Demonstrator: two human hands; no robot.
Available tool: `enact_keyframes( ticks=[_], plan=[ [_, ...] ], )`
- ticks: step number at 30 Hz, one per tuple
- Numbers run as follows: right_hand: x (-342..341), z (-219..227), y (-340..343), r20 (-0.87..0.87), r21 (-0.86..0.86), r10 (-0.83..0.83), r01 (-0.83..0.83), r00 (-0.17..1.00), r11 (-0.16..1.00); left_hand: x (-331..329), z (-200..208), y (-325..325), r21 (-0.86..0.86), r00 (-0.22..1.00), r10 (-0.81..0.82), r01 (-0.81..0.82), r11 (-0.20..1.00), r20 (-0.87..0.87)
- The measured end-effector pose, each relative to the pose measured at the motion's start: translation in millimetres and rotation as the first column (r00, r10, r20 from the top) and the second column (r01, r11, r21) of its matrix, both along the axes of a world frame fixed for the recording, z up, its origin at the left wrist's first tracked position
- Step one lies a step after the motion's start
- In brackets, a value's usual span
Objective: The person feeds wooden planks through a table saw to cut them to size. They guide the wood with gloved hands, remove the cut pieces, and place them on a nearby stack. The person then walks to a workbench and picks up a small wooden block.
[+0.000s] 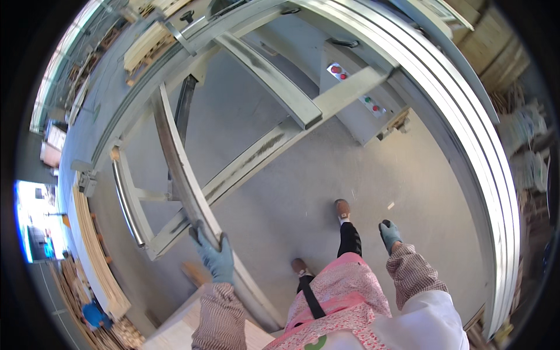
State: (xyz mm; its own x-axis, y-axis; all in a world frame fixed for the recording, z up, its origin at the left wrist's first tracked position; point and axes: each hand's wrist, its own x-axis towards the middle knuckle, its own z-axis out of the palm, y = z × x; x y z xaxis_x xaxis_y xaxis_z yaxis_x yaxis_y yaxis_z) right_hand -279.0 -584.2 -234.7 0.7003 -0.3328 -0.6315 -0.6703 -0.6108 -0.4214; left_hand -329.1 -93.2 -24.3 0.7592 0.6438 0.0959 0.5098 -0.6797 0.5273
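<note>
My left hand [216, 256], in a blue glove with dark fingertips, is closed over a long grey metal bar [182, 156]. The bar runs from the frame's far left side down toward my body and looks curved in this wide view. My right hand [390, 234], gloved the same way, hangs over the floor at my right side. Its fingers are curled in, with nothing visible in them, and it touches nothing. Around the bar is a metal frame [256, 153] with crossbars, part of a large machine. A shiny roller [127, 201] is on its left end.
A long silver rail [466, 105] curves along the right. Beyond the frame, the machine's cabinet carries panels of red and green buttons [338, 71]. Stacked boards [96, 251] stand at left, with a timber pile [149, 49] farther off. A pale board [186, 324] lies near my left forearm.
</note>
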Motion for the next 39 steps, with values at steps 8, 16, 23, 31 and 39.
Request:
enact_keyframes(
  ticks=[8, 16, 23, 31, 39],
  plan=[
    [283, -18, 62, 0.222, -0.106, 0.383, -0.368, 0.897, 0.924, -13, 2, 2, 0.091, 0.996, 0.059, -0.053, 0.994, -0.061],
    [465, -107, 54, 0.104, 0.463, -0.326, 0.244, 0.94, 0.852, -23, -8, 12, 0.139, 0.961, 0.104, -0.07, 0.988, -0.256],
    [510, -121, 89, 0.191, 0.429, -0.298, 0.193, 0.935, 0.882, -49, -13, 20, 0.111, 0.944, 0.159, -0.132, 0.985, -0.289],
    [552, -130, 104, -0.113, 0.503, -0.526, 0.505, 0.843, 0.701, -52, -9, 10, 0.095, 0.936, 0.206, -0.187, 0.978, -0.286],
    [569, -187, 63, -0.236, 0.674, -0.672, 0.616, 0.702, 0.407, -59, -10, 18, 0.101, 0.924, 0.214, -0.192, 0.976, -0.318]
  ],
)
